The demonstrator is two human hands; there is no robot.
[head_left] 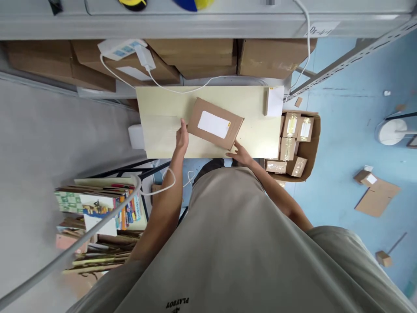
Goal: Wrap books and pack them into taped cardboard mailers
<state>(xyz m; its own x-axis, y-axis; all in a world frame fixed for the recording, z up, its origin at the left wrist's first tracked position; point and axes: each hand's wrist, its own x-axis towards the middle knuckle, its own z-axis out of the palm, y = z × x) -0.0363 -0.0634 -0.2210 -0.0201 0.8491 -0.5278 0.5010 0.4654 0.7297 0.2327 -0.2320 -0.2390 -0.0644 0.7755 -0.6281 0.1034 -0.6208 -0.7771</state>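
Observation:
A brown cardboard box [197, 114] with a white label [213, 124] lies slanted over the pale tabletop [260, 134]. My left hand [182, 137] presses against its left edge, fingers pointing away from me. At the near right corner, my right hand [240, 154] grips the box, its thumb side on the corner and other fingers near the underside. The box sits between both hands; whether it is slightly lifted I cannot tell. Toward the table's back right corner stands a stack of white labels [275, 102].
Right of the table, an open carton [311, 150] holds several taped boxes. Behind it rises a metal shelf [208, 26] with cartons [267, 56], a power strip [122, 48] and a white cable. Flattened cardboard [110, 256] and books crowd the lower left, crossed by a grey pole [78, 241].

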